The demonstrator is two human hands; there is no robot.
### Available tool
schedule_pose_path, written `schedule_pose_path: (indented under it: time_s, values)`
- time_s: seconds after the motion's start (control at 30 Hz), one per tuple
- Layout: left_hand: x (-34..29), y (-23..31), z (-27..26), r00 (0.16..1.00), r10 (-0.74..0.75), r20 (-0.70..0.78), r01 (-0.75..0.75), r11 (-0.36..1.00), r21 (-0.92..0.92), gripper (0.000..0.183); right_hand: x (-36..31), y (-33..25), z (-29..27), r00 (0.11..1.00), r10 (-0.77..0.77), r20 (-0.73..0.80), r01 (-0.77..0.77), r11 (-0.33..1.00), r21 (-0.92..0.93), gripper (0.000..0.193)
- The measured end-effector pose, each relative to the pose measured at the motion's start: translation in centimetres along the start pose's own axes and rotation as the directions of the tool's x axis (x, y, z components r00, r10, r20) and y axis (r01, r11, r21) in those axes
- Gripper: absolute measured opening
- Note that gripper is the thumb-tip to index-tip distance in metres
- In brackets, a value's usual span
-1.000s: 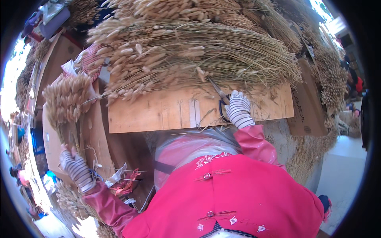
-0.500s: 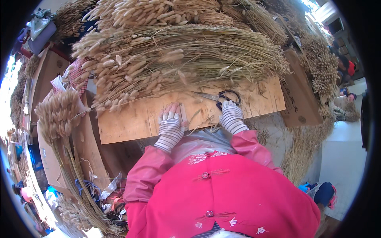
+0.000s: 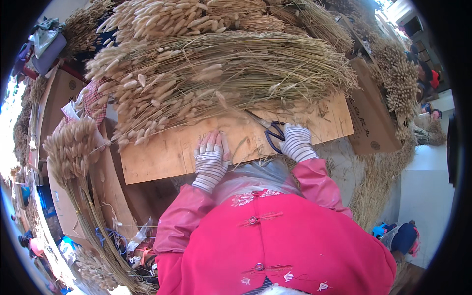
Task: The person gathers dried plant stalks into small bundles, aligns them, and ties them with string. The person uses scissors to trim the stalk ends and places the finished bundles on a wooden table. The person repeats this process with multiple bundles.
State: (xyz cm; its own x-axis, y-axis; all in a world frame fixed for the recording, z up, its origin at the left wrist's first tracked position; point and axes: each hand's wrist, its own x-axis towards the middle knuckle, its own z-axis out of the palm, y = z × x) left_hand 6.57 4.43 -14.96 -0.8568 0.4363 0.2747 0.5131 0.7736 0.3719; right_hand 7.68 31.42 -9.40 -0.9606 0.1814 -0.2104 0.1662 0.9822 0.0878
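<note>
Left hand (image 3: 211,160), palm down and fingers extended, lies flat on the wooden board (image 3: 162,161); the right hand (image 3: 297,142) touches the dark-handled scissors (image 3: 268,126), though whether its fingers close around them cannot be told. These scissors are at the board, blades directed toward the heaped dried grass (image 3: 236,73).

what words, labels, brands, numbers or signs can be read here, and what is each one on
Right cardboard box: dark handwritten characters down its side, not copied out here.
Same box: a round printed mark, too small to read.
Wooden board: faint written marks near the left hand, too faint to read surely.
Left cardboard box: a small dark mark, too small to read.
</note>
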Motion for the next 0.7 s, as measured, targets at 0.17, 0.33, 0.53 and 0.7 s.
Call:
schedule_pose_path:
  time_s: [0.17, 0.33, 0.53, 0.7]
  values:
    - [-0.3, 0.1, 0.1, 0.995, -0.096, 0.032, 0.095, 0.995, 0.026, 0.072, -2.6, 4.6, -3.8, 0.975, 0.126, 0.185, -0.146, 0.984, 0.098, 0.03]
    - [1.3, 2.0, 1.0, 0.993, -0.118, 0.002, 0.118, 0.993, -0.024, 0.08, -6.0, 6.7, -5.7, 0.941, 0.272, 0.2, -0.28, 0.96, 0.011, 0.023]
    - [2.6, 6.8, 3.1, 0.833, 0.477, 0.281, -0.344, 0.843, -0.413, 0.055, -5.7, 3.2, -5.3, 0.973, 0.114, 0.2, -0.135, 0.986, 0.097, 0.024]
    - [2.2, 6.4, 0.8, 0.776, 0.535, 0.333, -0.11, 0.636, -0.764, 0.045, -4.0, 1.4, -6.3, 0.958, -0.043, 0.285, 0.008, 0.993, 0.121, 0.028]
